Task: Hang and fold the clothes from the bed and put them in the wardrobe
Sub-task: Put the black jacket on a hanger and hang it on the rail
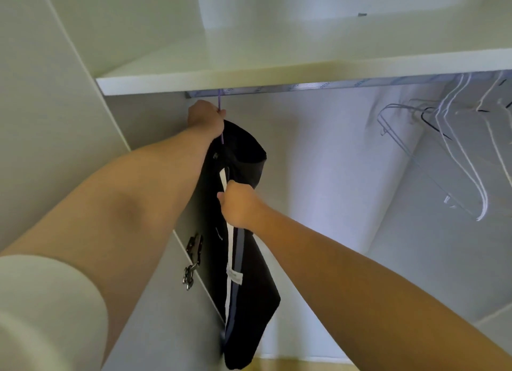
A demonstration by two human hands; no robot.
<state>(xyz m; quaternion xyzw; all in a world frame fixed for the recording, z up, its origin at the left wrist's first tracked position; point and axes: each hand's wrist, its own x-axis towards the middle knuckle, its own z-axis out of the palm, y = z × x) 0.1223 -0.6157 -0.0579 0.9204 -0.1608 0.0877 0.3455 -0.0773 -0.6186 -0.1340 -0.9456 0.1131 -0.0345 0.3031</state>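
Left hand (206,115) gripped the purple hanger (220,101) up at the wardrobe rail (277,89), right hand (238,204) pinched the dark striped trousers (243,301) hanging below; soft, light cloth by the look, likely best controlled from the hanger's neck

Left hand (205,116) up at the rail (277,90) gripping the purple hanger (220,102), right hand (240,207) pinching the white-striped black garment (241,259) hanging below it, and bare white hangers (460,154) dangling well off to the right.
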